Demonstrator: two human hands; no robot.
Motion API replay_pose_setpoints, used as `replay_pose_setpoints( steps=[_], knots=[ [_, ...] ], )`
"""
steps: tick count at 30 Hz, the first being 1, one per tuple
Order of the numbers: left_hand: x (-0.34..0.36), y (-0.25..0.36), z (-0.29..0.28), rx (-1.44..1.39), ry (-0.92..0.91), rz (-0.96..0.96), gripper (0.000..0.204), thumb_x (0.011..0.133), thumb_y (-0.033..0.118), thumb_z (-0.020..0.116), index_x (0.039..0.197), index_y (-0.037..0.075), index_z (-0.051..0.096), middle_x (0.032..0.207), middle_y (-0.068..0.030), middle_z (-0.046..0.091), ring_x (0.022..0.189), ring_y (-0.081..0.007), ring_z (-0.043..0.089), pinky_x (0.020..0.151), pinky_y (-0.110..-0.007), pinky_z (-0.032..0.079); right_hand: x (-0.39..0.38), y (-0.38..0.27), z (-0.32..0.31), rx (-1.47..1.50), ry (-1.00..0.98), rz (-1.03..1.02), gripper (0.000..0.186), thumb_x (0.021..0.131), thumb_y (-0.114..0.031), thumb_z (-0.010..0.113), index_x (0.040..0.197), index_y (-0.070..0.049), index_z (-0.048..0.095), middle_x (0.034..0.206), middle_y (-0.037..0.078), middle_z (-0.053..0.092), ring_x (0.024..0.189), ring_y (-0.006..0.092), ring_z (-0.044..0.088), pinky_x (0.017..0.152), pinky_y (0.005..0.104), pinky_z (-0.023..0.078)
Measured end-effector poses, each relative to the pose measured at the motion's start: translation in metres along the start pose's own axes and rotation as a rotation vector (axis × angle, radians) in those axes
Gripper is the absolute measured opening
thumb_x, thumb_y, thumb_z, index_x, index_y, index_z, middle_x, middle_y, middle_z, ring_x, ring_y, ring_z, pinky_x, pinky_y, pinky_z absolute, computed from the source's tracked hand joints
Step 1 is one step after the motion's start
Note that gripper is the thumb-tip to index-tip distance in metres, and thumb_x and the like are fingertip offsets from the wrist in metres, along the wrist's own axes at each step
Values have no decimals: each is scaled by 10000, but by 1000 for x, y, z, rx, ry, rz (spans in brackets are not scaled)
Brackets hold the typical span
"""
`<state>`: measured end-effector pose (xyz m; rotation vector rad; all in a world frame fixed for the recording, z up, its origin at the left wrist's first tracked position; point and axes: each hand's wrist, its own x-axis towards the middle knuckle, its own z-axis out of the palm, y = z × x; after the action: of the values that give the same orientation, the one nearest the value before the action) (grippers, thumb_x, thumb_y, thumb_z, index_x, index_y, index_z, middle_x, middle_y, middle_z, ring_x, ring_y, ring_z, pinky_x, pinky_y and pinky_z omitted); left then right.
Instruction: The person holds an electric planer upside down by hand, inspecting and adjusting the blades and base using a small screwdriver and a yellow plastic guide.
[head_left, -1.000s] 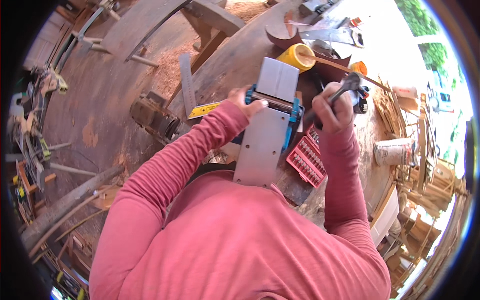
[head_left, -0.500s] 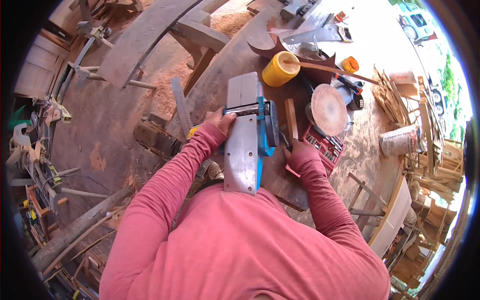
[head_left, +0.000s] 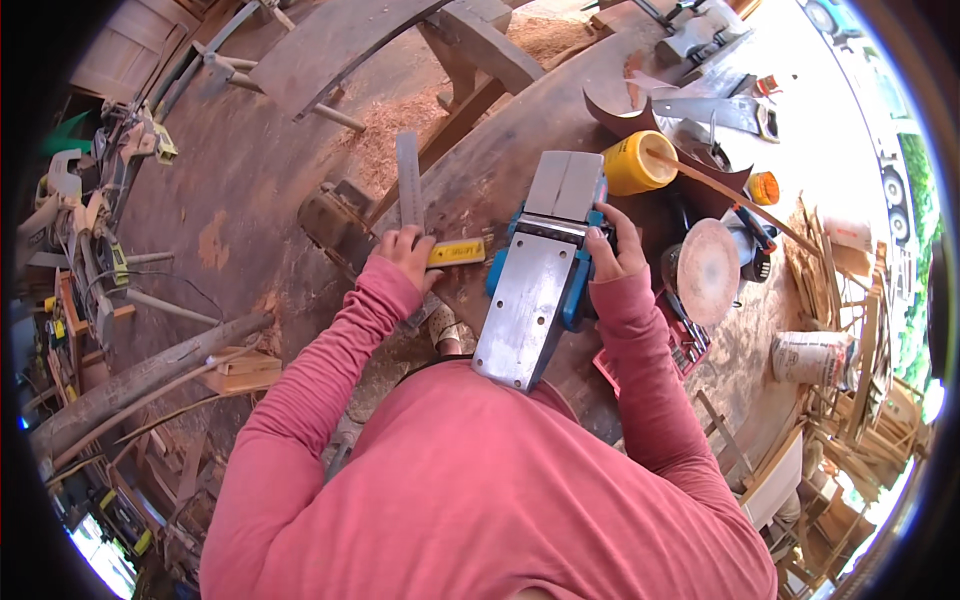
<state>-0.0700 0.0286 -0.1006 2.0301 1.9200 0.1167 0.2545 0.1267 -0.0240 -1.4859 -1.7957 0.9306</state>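
Note:
An upturned electric planer (head_left: 527, 290), blue with a metal sole, lies tilted against my front. My right hand (head_left: 622, 248) grips its right side near the blade opening, thumb by the edge. To the planer's left, my left hand (head_left: 402, 258) has its fingers closed over the corner of a try square with a yellow stock (head_left: 456, 252) and a steel blade (head_left: 408, 180). The blade points away from me, and the stock's end reaches close to the planer. My left palm hides where the two parts join.
Right of the planer stand a yellow tub (head_left: 640, 163) with a stick across it, a round dusty disc (head_left: 708, 272) and a red socket case (head_left: 690, 350). A handsaw (head_left: 715, 112) lies farther back. Clamps (head_left: 110, 200) crowd the left.
My left hand has gone from the planer to the try square. My right hand has left the slim tool by the socket case and now holds the planer, which leans more to the right.

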Motion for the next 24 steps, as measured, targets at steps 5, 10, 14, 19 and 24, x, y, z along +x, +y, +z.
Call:
replay_pose_setpoints(
  steps=[5, 10, 14, 19, 24],
  knots=[
    [-14, -7, -9, 18, -38, -10, 461, 906, 316, 814, 1251, 62, 644, 1370, -153, 575, 1232, -349, 591, 1037, -449, 523, -4, 3, 4, 15, 20, -41, 391, 1038, -151, 588, 1391, 18, 600, 1399, 220, 621, 1310, 348, 594, 1143, 417, 445],
    [-26, -13, -31, -792, 205, -34, 370, 931, 227, 784, 1178, -2, 630, 1268, -185, 607, 1233, -318, 632, 1049, -447, 513, -5, -9, 4, 2, 33, -94, 410, 1005, -95, 562, 1394, 30, 586, 1431, 227, 602, 1321, 362, 585, 1153, 413, 439],
    [-33, -18, -18, -1328, 337, 111, 435, 799, 114, 770, 1173, 19, 569, 1471, -240, 551, 1465, -336, 492, 1185, -432, 409, -6, -6, 4, -55, -4, -163, 475, 931, -58, 577, 1396, 39, 579, 1446, 231, 590, 1334, 373, 575, 1166, 414, 429],
    [-39, 15, -13, -1123, 241, 319, 496, 760, 83, 879, 1150, 61, 574, 1676, -285, 345, 1510, -356, 460, 1187, -414, 424, -4, 6, 1, 24, -11, -215, 448, 939, -65, 576, 1369, 57, 600, 1469, 232, 581, 1351, 351, 570, 1186, 403, 405],
    [-29, 31, -10, -1309, 1, 404, 368, 810, 25, 865, 1085, 81, 626, 1750, -238, 151, 1582, -307, 359, 1236, -445, 462, -4, -3, 9, 366, 58, 10, 338, 1081, -127, 512, 1343, 36, 649, 1455, 201, 611, 1364, 298, 580, 1172, 376, 420]
  ],
)
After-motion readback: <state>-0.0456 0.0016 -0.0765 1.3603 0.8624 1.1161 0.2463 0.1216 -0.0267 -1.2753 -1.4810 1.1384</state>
